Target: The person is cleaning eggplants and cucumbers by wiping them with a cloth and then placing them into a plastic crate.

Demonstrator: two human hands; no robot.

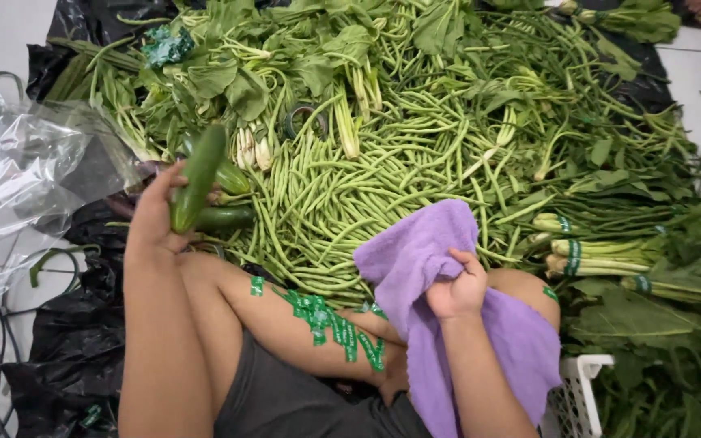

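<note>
My left hand (156, 212) grips a dark green cucumber (198, 177) by its lower end and holds it tilted above two more cucumbers (225, 216) lying on the pile. My right hand (456, 289) is closed on a purple cloth (423, 251) that drapes over my right knee and down my lap. Between my hands lies a big heap of long green beans (350, 186). Strips of green tape (330, 320) stick to my left leg.
Leafy greens (253, 73) cover the back of the pile; banded bundles of stalks (590, 255) lie at the right. A clear plastic bag (10, 178) sits at left, black plastic sheeting (75, 341) underneath, a white crate (582, 389) by my right leg.
</note>
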